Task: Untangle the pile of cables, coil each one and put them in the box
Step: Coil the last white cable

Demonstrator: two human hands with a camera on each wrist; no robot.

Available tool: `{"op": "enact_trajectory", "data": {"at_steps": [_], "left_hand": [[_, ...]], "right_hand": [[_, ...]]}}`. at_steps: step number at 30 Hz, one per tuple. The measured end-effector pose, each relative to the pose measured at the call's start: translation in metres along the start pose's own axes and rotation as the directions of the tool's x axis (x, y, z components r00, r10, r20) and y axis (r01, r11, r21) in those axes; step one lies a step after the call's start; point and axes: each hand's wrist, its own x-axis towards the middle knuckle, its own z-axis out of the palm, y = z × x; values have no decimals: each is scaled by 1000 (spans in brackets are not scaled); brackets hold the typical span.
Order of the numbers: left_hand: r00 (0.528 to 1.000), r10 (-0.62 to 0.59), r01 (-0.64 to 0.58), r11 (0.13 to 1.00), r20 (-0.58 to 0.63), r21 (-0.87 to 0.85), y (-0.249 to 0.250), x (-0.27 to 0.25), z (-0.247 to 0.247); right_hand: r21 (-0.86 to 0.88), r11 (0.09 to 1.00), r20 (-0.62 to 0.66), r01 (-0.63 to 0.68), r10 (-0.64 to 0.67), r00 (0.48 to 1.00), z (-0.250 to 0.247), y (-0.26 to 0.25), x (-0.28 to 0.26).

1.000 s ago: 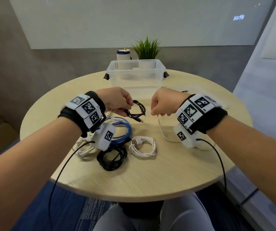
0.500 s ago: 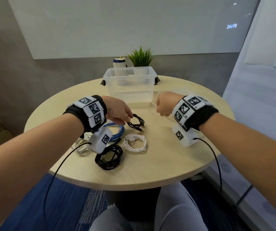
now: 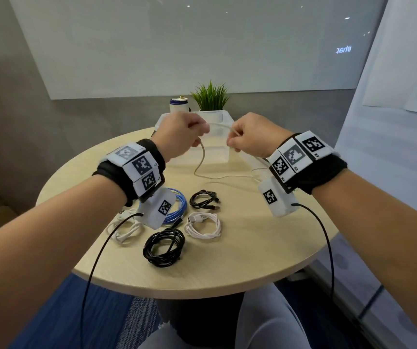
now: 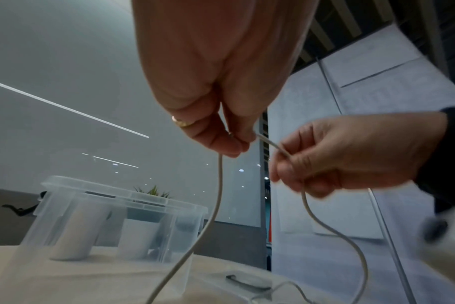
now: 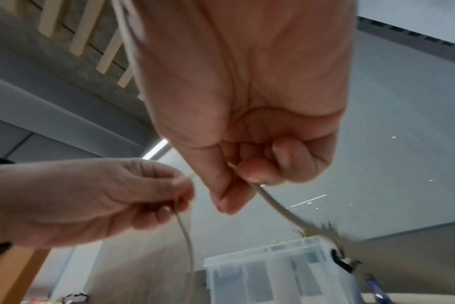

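Observation:
Both hands are raised above the table in front of the clear plastic box (image 3: 221,157). My left hand (image 3: 182,137) pinches a thin white cable (image 3: 202,159) and my right hand (image 3: 249,138) pinches the same cable a short way along; a short span runs between them. In the left wrist view the cable (image 4: 216,205) hangs from the left hand's fingertips down to the table. In the right wrist view the cable (image 5: 273,203) leaves the right hand's pinch. On the table lie coiled cables: small black (image 3: 204,199), white (image 3: 203,225), large black (image 3: 163,246), blue (image 3: 177,205), white (image 3: 124,229).
The round wooden table (image 3: 265,248) has its front edge near my knees. Behind the box stand a potted green plant (image 3: 211,96) and a blue-and-white cylinder (image 3: 178,104). A glass wall runs along the right side.
My left hand let go of the small black coil, now lying on the table, and took hold of the white cable. Both hands rose toward the box with the cable between them.

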Motion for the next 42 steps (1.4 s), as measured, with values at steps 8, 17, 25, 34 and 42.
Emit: {"op": "enact_trajectory", "data": {"at_steps": [8,17,25,34,42], "left_hand": [[920,-261,105,883,-293,-459,-7,9,-25],[968,-217,221,975,-123,27,-18,0,-24],[987,128,-147,965,102,215,22,-8,-12],[991,-92,52,936,-99,-349,17,0,-6],[920,-256,66,848,-297,-526,7,11,-27]], "right_hand": [[61,974,22,-219,218,976,17,50,2],[500,860,-201,-102,231,952,10,46,18],[475,879,-230,43,76,970,10,21,19],[335,942,-77,11,16,997,21,28,14],[198,972,-35,-124,133,990,29,57,14]]}}
